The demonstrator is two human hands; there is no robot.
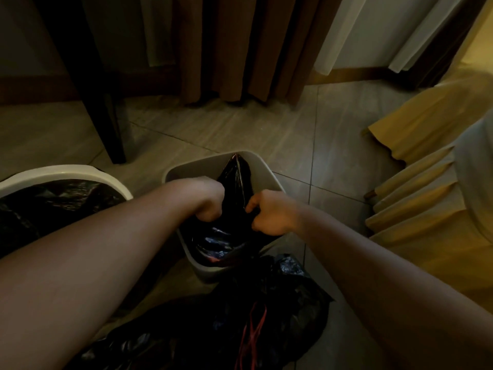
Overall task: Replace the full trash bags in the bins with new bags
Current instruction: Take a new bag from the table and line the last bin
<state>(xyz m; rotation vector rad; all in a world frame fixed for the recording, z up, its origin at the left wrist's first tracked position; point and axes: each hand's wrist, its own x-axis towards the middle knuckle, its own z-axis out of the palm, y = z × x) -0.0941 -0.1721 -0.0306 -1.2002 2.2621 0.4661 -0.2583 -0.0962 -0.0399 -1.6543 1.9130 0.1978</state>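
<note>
A black trash bag (237, 182) sits inside the small grey bin (184, 169) on the tiled floor (240, 129), one corner poking up above the far rim. The left hand (205, 198) and right hand (269, 212) each clutch a bunched fold of its plastic, fingers curled tight. Near the bin lies a full black bag (266, 311) with red drawstrings (253, 335). At left stands a second, bag-lined bin (61, 177); brown curtains (240, 49) hang beyond.

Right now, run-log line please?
step: opening black trash bag in square bin | left hand: grips bag | right hand: grips bag | floor: black drawstring bag | second bin: bagged
</note>
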